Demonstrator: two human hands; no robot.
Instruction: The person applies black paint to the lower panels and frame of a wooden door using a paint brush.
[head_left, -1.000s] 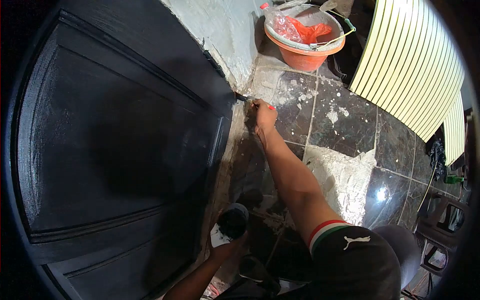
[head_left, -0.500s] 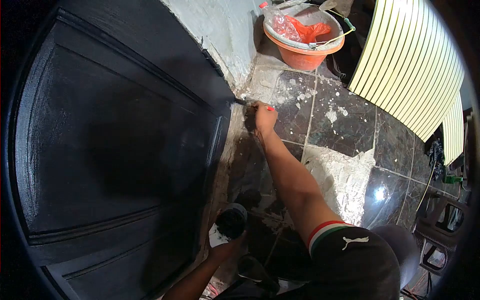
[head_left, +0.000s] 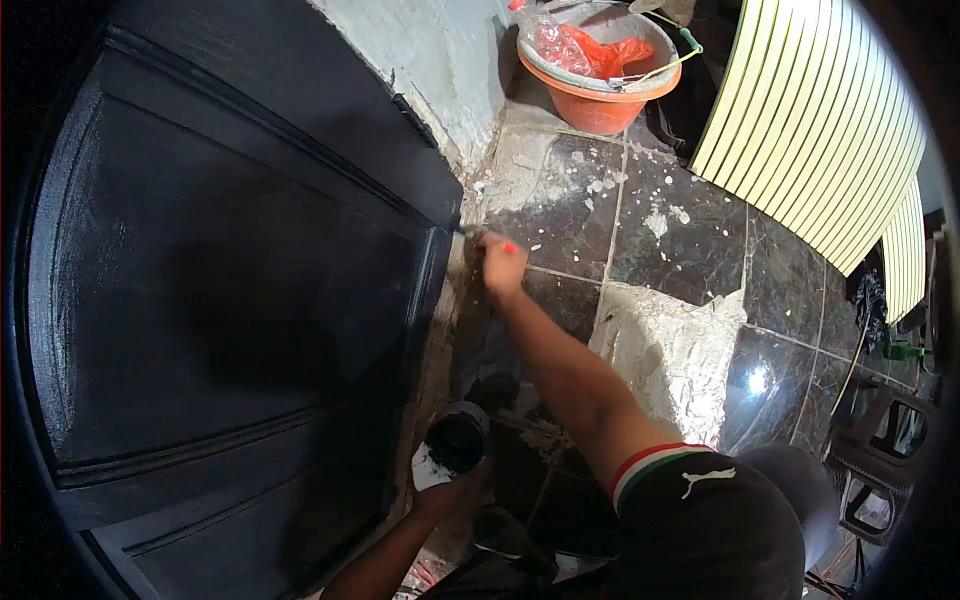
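View: I am looking down from my head, so there is only this one view.
Far out: my right hand (head_left: 500,265) is reaching a long way and pinching a thin brush (head_left: 508,246) with a red handle.
Where the brush is: its tip is touching the edge of the black door (head_left: 230,280), low down, near the grey wall (head_left: 440,60) and the floor tiles (head_left: 680,250).
Close in: my left hand (head_left: 450,492) is curling around a small paint can (head_left: 457,440), just beside the bottom of the door.
Doing it well: I think I should be going slowly and pressing softly, using only the tip. That way black paint is not getting on the tiles or the wall.
Can care: I should be holding the can flat so nothing is spilling.
Hard to see: the bristles are tiny and dark on a dark door, so I cannot tell how much paint they are carrying. I cannot tell which parts of the door are wet.
Hidden: most of my left fingers are hiding under the can.
Cut off: the door is running out of view on the left, and the corners are going dark.
Far away: an orange bucket (head_left: 600,90) is sitting at the top, well apart from my hands.
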